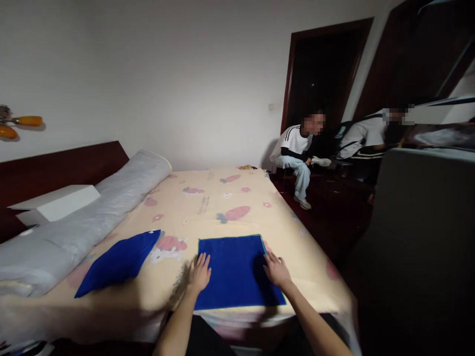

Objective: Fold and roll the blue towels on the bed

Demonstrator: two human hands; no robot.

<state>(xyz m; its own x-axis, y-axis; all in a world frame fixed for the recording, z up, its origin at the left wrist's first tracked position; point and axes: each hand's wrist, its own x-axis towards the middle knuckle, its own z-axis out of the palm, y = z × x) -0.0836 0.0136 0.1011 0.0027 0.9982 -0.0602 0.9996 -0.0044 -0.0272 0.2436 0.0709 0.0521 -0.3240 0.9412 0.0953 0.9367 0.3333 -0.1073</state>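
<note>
A blue cloth lies spread flat near the front edge of the bed, its thin light border showing along the top. At its left edge rests my left hand, fingers apart and holding nothing. My right hand is at the cloth's right edge, fingers spread, also without anything in it. Further left on the bed is a second blue cloth, lying at a slant with a small white spot at its upper corner.
The bed has a patterned cream sheet. A long grey bolster and a white box lie at the left. Two seated people are at the back right, one in a white shirt. A dark panel stands at the right.
</note>
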